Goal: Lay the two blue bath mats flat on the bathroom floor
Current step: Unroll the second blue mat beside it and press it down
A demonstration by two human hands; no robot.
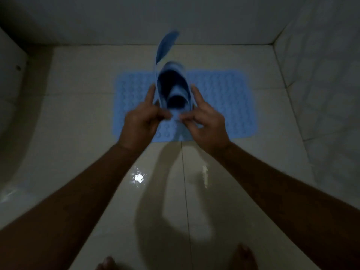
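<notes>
One blue bath mat (229,98) with a bumpy surface lies flat on the tiled floor ahead of me. Above it I hold a second blue mat (172,88), still curled into a loose roll, its far end (165,45) flapping upward and blurred. My left hand (142,119) pinches the roll's near edge between thumb and fingers, index finger stretched along its left side. My right hand (204,121) pinches the same edge from the right, index finger along the right side. The rolled mat hides the middle of the flat one.
A white tub or basin rim (13,114) curves along the left. Tiled walls (321,84) close in at the back and right. Glossy floor tiles (136,201) with a light glare lie between me and the mat. My bare toes (245,256) show at the bottom edge.
</notes>
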